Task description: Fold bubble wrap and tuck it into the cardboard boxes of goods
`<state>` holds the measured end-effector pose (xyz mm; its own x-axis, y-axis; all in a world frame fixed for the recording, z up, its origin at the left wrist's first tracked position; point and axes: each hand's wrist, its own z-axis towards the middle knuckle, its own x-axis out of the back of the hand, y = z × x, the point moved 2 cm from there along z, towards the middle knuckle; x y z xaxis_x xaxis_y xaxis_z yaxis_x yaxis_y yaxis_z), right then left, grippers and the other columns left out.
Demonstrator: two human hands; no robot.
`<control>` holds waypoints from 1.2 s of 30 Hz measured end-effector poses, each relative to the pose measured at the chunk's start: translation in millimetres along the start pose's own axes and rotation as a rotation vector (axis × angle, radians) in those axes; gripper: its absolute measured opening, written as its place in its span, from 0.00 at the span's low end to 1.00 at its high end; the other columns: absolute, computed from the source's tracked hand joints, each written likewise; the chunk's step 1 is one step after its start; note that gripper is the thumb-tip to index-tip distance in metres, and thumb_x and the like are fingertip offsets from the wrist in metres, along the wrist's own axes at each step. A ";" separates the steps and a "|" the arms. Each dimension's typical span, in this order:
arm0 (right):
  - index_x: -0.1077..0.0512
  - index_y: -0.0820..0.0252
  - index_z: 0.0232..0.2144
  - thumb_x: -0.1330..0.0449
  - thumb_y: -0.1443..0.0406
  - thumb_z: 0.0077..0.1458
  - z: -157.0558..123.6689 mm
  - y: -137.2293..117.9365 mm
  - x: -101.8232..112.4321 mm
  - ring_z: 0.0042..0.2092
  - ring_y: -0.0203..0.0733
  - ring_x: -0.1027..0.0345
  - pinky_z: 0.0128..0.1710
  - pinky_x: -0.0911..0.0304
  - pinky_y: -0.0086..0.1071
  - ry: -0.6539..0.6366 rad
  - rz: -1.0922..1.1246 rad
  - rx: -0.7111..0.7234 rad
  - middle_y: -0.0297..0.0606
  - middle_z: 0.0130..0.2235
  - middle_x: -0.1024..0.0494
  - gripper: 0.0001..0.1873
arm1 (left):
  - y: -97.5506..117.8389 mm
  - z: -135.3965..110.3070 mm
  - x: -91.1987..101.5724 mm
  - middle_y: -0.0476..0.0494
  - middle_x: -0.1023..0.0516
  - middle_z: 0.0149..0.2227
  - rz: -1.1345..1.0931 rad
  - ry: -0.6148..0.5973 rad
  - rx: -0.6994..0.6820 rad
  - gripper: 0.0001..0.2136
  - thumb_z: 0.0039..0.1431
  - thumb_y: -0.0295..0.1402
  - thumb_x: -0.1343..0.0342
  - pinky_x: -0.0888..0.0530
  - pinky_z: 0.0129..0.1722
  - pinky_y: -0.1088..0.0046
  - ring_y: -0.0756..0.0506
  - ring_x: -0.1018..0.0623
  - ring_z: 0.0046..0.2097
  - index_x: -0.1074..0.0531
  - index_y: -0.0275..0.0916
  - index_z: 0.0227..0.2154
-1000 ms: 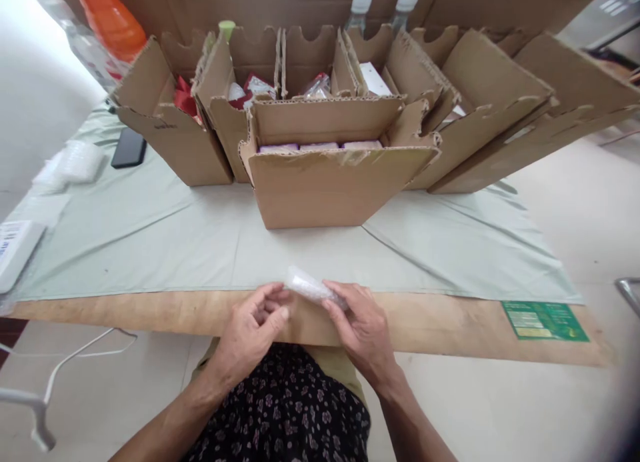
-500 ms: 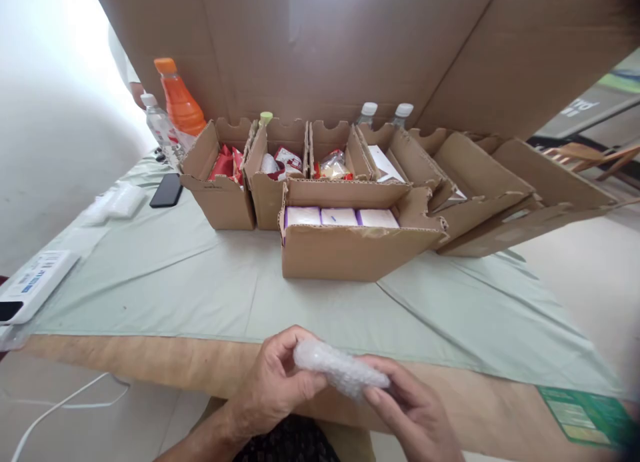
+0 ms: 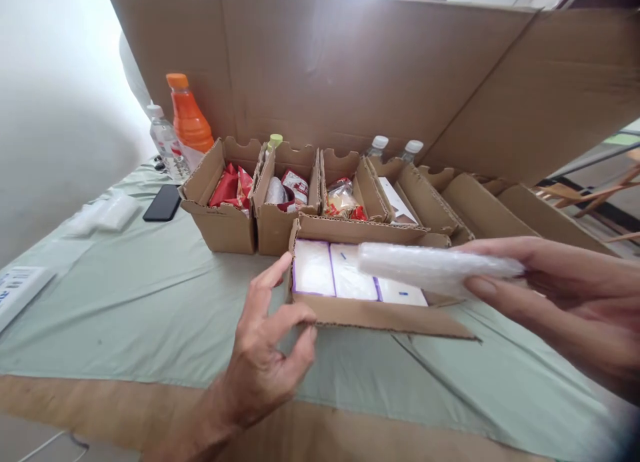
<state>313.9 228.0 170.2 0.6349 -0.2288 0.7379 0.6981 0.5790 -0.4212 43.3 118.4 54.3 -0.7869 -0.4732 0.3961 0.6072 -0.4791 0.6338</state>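
Note:
My right hand (image 3: 565,302) grips a flat bubble-wrapped packet (image 3: 425,265) between thumb and fingers. The packet is held level above the right part of the front cardboard box (image 3: 370,313). What the wrap contains cannot be made out. At that box's front left corner, my left hand (image 3: 267,342) has its thumb and fingers on the cardboard edge, with the index finger along the left side. Inside the box lie white packs with purple edges (image 3: 313,267), side by side; the bubble-wrapped packet partly covers those on the right.
Behind stands a row of cardboard boxes, one with red packets (image 3: 231,187), another with a clear food packet (image 3: 343,201). An orange bottle (image 3: 191,119), a black phone (image 3: 162,203) and bubble-wrapped pieces (image 3: 116,212) are at left. A tall cardboard panel (image 3: 350,69) rises behind.
My right hand has carried the bubble-wrapped packet forward, over the front box. My left hand has let go of it and moved onto the box's corner. The view has shifted.

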 end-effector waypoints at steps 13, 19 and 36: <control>0.16 0.55 0.37 0.39 0.35 0.57 18.9 1.7 -11.7 0.24 0.31 0.30 0.19 0.43 0.27 -0.222 -0.017 0.015 0.34 0.28 0.18 0.32 | -5.8 -14.3 -2.6 0.41 0.43 0.74 -0.118 -0.050 0.082 0.10 0.62 0.22 0.42 0.26 0.64 0.49 0.37 0.32 0.69 0.25 0.44 0.42; 0.21 0.48 0.47 0.37 0.50 0.65 -25.3 -36.1 -7.4 0.31 0.37 0.24 0.28 0.31 0.28 -0.046 -0.023 0.112 0.32 0.35 0.17 0.14 | 16.4 -22.2 18.8 0.41 0.26 0.54 -0.203 0.329 0.103 0.17 0.60 0.22 0.39 0.26 0.60 0.61 0.42 0.25 0.57 0.25 0.43 0.51; 0.23 0.55 0.40 0.41 0.65 0.68 -162.5 -80.7 -103.6 0.37 0.38 0.23 0.38 0.29 0.30 -0.254 0.446 -0.056 0.34 0.37 0.18 0.05 | 5.0 -112.0 8.8 0.45 0.15 0.46 -1.070 -0.201 0.964 0.15 0.56 0.38 0.33 0.26 0.55 0.63 0.40 0.20 0.51 0.18 0.45 0.46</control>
<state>245.5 77.9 42.1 0.7797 0.2319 0.5816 0.3985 0.5326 -0.7466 51.7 29.0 -13.4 -0.8575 -0.0672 -0.5101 -0.5132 0.1818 0.8388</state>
